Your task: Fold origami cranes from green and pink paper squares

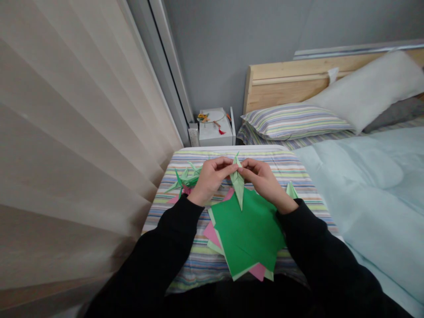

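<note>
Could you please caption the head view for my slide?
Left hand and right hand pinch folded pale green paper near stacked sheets.

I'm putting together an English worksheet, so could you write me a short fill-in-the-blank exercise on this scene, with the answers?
1. The left hand and the right hand hold a folded piece of ____.
2. The large sheet below them in the view is ____ in color.
3. The tablecloth has a pattern of ____.
4. The headboard is made of ____.

Missing words: paper; green; stripes; wood.
</note>
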A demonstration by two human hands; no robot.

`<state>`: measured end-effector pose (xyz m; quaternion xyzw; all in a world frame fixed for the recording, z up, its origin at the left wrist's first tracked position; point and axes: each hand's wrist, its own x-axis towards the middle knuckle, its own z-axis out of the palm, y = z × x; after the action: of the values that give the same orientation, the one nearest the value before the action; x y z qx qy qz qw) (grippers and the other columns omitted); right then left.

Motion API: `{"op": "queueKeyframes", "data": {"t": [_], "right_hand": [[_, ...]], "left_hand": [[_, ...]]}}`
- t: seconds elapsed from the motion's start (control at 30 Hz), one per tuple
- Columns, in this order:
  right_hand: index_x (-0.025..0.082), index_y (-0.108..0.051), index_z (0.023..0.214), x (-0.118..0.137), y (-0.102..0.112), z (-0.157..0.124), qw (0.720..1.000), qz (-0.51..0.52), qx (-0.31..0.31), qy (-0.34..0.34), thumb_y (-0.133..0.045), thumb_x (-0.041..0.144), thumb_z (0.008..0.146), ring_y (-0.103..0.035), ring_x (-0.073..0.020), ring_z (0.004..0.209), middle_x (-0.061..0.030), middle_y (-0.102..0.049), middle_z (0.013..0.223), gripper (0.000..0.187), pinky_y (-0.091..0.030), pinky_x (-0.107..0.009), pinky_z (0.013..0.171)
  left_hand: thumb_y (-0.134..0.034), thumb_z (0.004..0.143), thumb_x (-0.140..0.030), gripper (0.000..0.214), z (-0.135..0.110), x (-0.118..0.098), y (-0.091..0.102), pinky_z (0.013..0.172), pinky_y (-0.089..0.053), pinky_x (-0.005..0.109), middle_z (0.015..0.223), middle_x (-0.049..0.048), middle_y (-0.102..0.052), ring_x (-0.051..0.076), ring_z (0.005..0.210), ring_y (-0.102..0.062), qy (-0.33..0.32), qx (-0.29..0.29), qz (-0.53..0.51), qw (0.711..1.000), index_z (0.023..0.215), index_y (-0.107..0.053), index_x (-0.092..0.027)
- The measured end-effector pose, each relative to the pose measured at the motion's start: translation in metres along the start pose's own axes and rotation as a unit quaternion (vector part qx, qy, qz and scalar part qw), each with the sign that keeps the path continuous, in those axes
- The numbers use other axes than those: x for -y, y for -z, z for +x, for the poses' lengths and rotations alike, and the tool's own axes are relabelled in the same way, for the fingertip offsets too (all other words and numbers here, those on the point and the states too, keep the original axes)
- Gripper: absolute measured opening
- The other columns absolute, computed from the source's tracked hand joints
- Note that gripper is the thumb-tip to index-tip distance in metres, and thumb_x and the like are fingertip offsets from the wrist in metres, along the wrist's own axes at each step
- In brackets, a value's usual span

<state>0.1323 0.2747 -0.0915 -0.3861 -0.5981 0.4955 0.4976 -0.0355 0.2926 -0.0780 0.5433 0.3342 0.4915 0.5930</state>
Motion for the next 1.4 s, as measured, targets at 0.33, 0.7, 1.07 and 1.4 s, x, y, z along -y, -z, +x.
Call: {"op": "queueKeyframes", "data": {"t": [0.33,0.7,1.07,1.4], "right_hand": [[0.018,-0.063,0.077,-0.0013,0.0004,-0.0002,0.999,-0.030,-0.006,0.015,-0.072,0.045,0.086,-0.050,-0.0125,0.059,0.0022,-0.056,0.066,0.029,-0.041,-0.028,0.057],[0.018,-0.062,0.075,0.0002,-0.0008,-0.0011,0.999,-0.034,-0.005,0.040,-0.071,0.045,0.088,-0.046,-0.0113,0.059,0.0029,-0.054,0.066,0.031,-0.035,-0.028,0.057],[0.019,-0.059,0.074,0.0007,-0.0039,-0.0009,0.999,-0.039,0.005,0.034,-0.071,0.045,0.088,-0.047,-0.0123,0.061,0.0029,-0.053,0.066,0.031,-0.037,-0.028,0.058],[0.019,-0.060,0.074,0.0002,-0.0052,-0.0013,1.000,-0.025,0.004,0.004,-0.072,0.049,0.084,-0.049,-0.0127,0.059,0.0030,-0.053,0.064,0.034,-0.043,-0.028,0.057]], "left_hand": [[-0.083,0.071,-0.030,0.019,0.0015,0.0012,0.0002,0.059,-0.041,0.025,0.064,-0.0019,-0.062,0.010,0.058,-0.052,-0.025,-0.037,0.037,0.998,0.071,-0.071,-0.016],[-0.083,0.073,-0.029,0.016,0.0017,0.0016,0.0004,0.064,-0.043,0.026,0.069,0.0001,-0.067,0.011,0.064,-0.055,-0.053,-0.052,0.059,0.995,0.072,-0.074,-0.016],[-0.083,0.071,-0.032,0.019,0.0031,0.0081,0.0000,0.060,-0.041,0.024,0.065,-0.0013,-0.064,0.010,0.061,-0.052,-0.050,-0.087,0.014,0.995,0.071,-0.074,-0.016],[-0.084,0.070,-0.040,0.026,0.0032,-0.0009,-0.0013,0.058,-0.041,0.023,0.067,-0.0003,-0.063,0.009,0.061,-0.052,-0.023,-0.110,-0.068,0.991,0.073,-0.074,-0.016]]}}
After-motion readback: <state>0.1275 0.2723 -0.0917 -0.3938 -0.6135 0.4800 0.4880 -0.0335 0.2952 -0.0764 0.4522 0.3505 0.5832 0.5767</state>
